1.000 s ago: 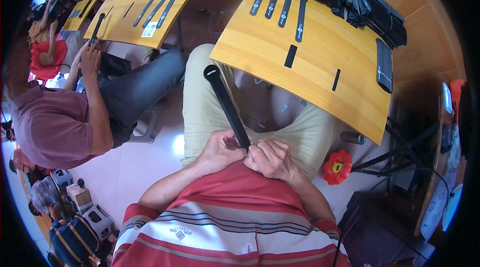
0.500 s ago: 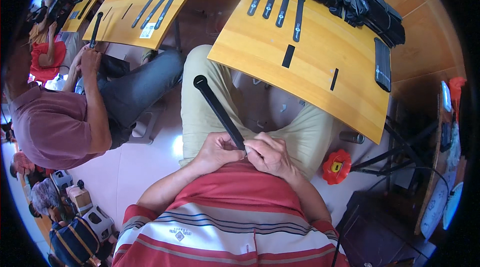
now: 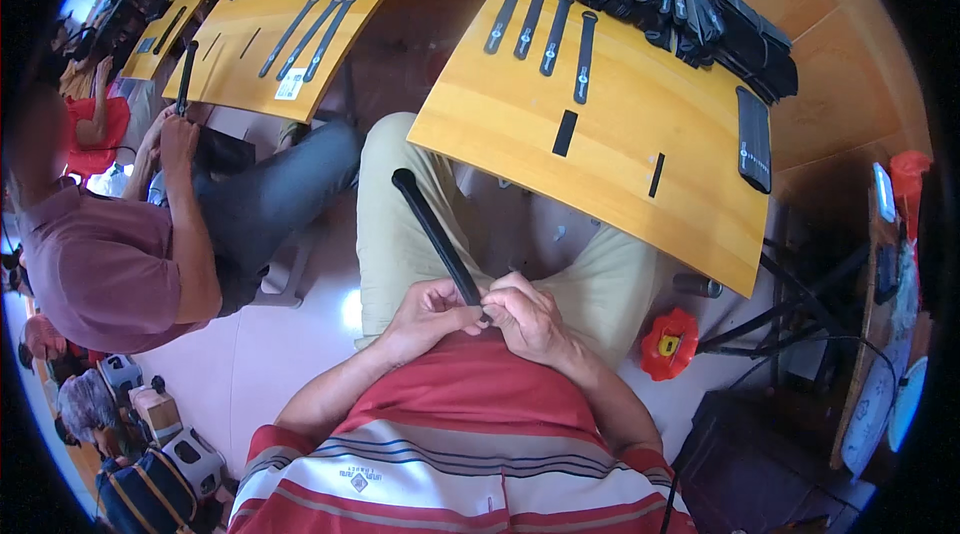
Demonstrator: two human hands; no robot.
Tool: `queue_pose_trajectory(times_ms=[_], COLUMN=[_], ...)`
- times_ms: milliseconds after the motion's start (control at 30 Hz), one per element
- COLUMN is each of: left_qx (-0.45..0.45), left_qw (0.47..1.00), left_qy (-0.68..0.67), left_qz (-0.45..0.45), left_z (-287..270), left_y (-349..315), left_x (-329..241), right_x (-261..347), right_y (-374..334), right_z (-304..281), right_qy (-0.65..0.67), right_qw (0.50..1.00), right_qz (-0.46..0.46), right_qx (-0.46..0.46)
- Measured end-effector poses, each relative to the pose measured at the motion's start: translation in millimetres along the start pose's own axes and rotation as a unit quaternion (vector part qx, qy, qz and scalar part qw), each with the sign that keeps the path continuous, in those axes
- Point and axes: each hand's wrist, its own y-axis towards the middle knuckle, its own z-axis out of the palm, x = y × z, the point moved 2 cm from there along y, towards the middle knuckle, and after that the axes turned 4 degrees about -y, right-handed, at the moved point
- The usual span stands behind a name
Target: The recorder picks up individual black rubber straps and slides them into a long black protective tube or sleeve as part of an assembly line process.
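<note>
Over my lap I hold a long black strap (image 3: 437, 234) with a rounded far end, slanting up and to the left. My left hand (image 3: 432, 314) is closed on its near end, thumb laid along it. Against that same end, the fingers of my right hand (image 3: 523, 318) are pinched, touching the left fingertips. The tip between the fingers is mostly covered. On the yellow table (image 3: 490, 134) ahead lie several grey straps (image 3: 554, 36) with rounded ends, side by side, and two short black strips (image 3: 565, 133).
A dark heap of straps and packs (image 3: 690, 9) lies at the table's back, with a flat black bundle (image 3: 754, 139) at its right edge. A red flower-shaped object (image 3: 669, 344) and a metal cylinder (image 3: 697, 285) are under the table's right side. A co-worker (image 3: 110, 264) sits to the left.
The strap's far end has tipped slightly down and now appears narrower. The table appears a little lower and further left in view. Both hands keep their hold.
</note>
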Motion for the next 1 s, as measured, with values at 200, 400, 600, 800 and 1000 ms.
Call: queue_pose_trajectory(times_ms=[200,400,600,800,1000], left_qx=[0.007,0.024,0.052,0.036,0.032], left_qw=[0.999,0.999,0.997,0.997,0.997], left_qy=[-0.010,-0.007,0.055,0.003,0.036], left_qz=[0.031,0.023,0.007,0.062,0.057], left_z=[0.8,1.9,-15.8,4.1,5.7], left_y=[-0.4,-7.1,-21.0,-14.3,-22.8], left_x=[0.8,-4.9,10.2,-5.0,-12.0], right_x=[6.7,17.0,6.4,28.0,34.2], right_y=[4.2,-4.6,-9.1,3.2,10.8], right_z=[-1.6,0.9,-29.6,-14.8,-10.9], right_qy=[-0.019,-0.068,-0.102,-0.111,-0.090], right_qw=[1.000,0.996,0.965,0.992,0.992], right_qz=[-0.016,-0.041,0.108,-0.038,-0.092], right_qx=[-0.011,-0.044,-0.216,-0.052,-0.003])
